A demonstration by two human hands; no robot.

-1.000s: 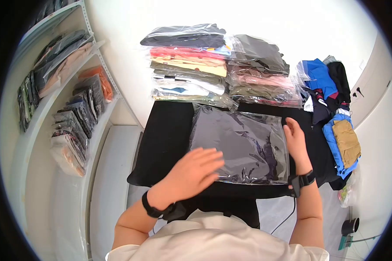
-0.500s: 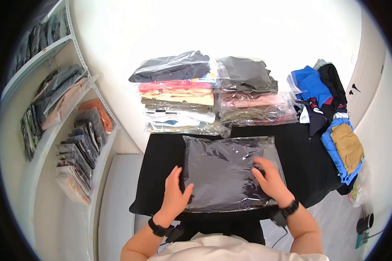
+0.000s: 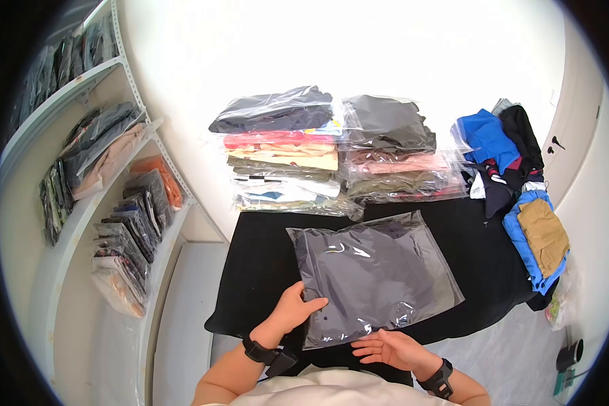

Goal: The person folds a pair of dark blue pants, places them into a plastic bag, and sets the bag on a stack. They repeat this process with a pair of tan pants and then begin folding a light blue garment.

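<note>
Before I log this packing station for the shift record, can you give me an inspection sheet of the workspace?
Surface: black table cover, mostly bare around the bag.
Job's things: clear bag with dark folded garment, lying flat and skewed on the cover.
Clutter: two stacks of bagged garments at the far edge; loose clothes pile at the right end.
Hands: left hand grips the bag's near left edge; right hand open, palm up, at its near edge.
Cables: black wrist devices on both wrists; a short lead hangs at the left wrist.
Surroundings: white shelves of bagged garments on the left, white wall, dark cup on the floor.
</note>
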